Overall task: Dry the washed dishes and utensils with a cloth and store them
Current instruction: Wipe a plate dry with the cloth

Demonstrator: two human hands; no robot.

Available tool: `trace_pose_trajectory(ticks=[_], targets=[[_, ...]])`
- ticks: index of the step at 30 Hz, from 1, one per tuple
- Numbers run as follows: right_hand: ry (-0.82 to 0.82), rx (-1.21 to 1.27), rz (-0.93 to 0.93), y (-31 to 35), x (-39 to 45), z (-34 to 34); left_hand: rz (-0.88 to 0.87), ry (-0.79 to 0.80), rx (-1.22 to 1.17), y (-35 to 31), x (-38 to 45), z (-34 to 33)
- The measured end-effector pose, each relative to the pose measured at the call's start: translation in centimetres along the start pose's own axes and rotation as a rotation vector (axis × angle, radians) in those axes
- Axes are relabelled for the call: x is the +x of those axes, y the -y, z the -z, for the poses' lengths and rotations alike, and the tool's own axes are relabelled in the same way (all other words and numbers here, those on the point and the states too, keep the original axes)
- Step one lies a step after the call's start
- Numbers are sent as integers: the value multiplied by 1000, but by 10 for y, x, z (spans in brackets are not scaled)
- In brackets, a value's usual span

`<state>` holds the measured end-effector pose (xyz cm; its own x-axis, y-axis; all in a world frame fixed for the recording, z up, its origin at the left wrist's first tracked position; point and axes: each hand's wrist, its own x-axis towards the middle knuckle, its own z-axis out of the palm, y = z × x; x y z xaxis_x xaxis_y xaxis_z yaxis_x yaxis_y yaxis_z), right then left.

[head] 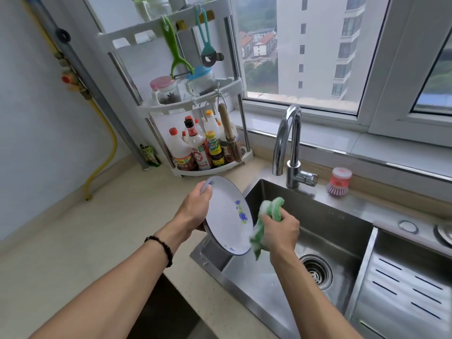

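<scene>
The fingers of the left hand (195, 206) curled over the upper rim of a round white plate with a thin blue edge and blue flower prints (227, 216), the thumb lying on its face, so the plate stood tilted nearly on edge, its face turned to the right. The fingers of the right hand (281, 228) were bunched round a crumpled green and white cloth (267, 216), which touched the plate's right rim (the fingertips themselves were hidden in the folds). A dark beaded bracelet (162, 248) sat on the left wrist.

Plate and cloth hung over the left end of the stainless steel sink (330, 216), above its near corner where it met the pale stone desk (97, 228). A round strainer drain (316, 271) lay in the basin just right of the right forearm. Behind the basin rose a curved chrome tap (289, 143), and near it to the right stood a pink dish brush with a red top (338, 182). In the desk's far corner stood a white tiered corner rack (195, 104) holding sauce bottles (195, 148) and jars.
</scene>
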<state>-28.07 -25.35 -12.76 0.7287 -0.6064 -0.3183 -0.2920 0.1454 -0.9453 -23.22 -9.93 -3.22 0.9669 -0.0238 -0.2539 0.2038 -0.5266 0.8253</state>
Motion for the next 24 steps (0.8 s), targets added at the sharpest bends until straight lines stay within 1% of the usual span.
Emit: trace_pose_trajectory(ticks=[1,2,3,5,6,7,9,10,11,12,14,15,16,18,19,20,21,23,24], targets=[[43,52,70,9,-4,-6,-10,12,3,0,-2,1],[119,68,148,16,-8,-14,-21,33,-1,1,-4,0],[214,11,232,22,-13,-22,-30,62,-13,2,-6,0],[443,-251,389,29,-20,-36,-23,121,-71,1,-10,-2],[547,-341,437,30,-26,-40,-6,135,-110,1,-11,-1],[645,-388,481,32,-34,-42,9,137,-144,0,-11,1],[819,-395,567,34,-48,-40,17,129,-182,-1,-8,7],[876,-406,591,35,-54,-37,18,134,-187,-1,-7,10],[883,-455,611,34,-52,-36,26,148,-190,-1,-7,12],[856,-508,604,35,-46,-37,36,164,-191,-1,-8,14],[768,-563,518,38,-31,-41,43,184,-183,-1,-11,13],[742,-562,505,38,-31,-42,33,188,-181,-2,-11,13],[752,-557,553,38,-35,-42,18,184,-183,-3,-10,13],[844,-554,685,36,-48,-36,1,184,-183,-5,-8,17],[885,-540,711,32,-50,-32,-3,183,-173,-6,-8,19],[892,-536,714,30,-46,-31,-8,188,-160,-6,-9,19],[869,-544,685,29,-38,-32,-18,201,-141,-5,-9,19],[781,-546,554,35,-30,-35,-39,210,-109,-7,-10,15],[765,-498,529,37,-36,-35,-51,207,-100,-9,-12,14]])
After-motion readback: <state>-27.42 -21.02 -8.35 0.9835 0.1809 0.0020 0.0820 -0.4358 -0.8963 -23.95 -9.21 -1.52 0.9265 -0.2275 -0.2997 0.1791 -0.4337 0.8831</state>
